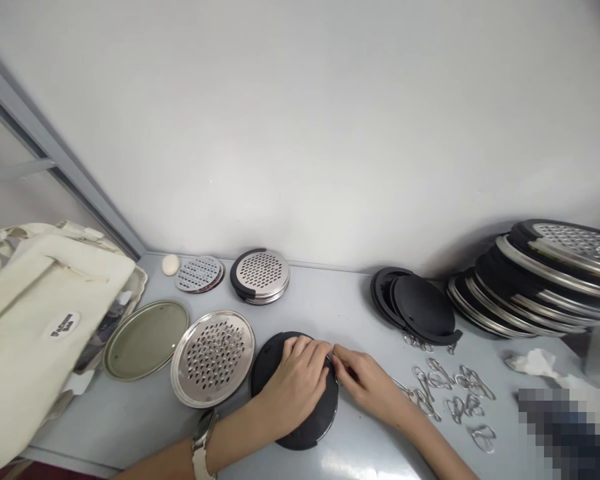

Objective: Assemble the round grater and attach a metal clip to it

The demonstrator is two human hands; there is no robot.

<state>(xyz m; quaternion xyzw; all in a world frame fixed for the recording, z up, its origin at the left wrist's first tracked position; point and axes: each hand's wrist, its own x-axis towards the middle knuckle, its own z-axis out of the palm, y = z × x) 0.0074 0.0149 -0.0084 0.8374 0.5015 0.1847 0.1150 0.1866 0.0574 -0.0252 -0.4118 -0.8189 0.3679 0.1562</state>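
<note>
A round black plate (305,417) lies near the table's front, partly covered by my hands. My left hand (297,377), with a watch on its wrist, presses on top of it, fingers bent together toward its right edge. At that edge my right hand (355,373) pinches a thin metal wire piece (329,360), mostly hidden by the fingers. Left of the plate lies a round steel grater disc (215,358), with an olive-green round lid (147,339) beyond it. Several loose bent wire clips (437,377) are scattered right of my right hand.
A small stack of grater discs with a black rim (263,273), thin grater plates (199,273) and a pale round object (171,265) are near the wall. Black plates (423,307) and a tall leaning stack (555,280) stand right. A cream bag (45,320) is left.
</note>
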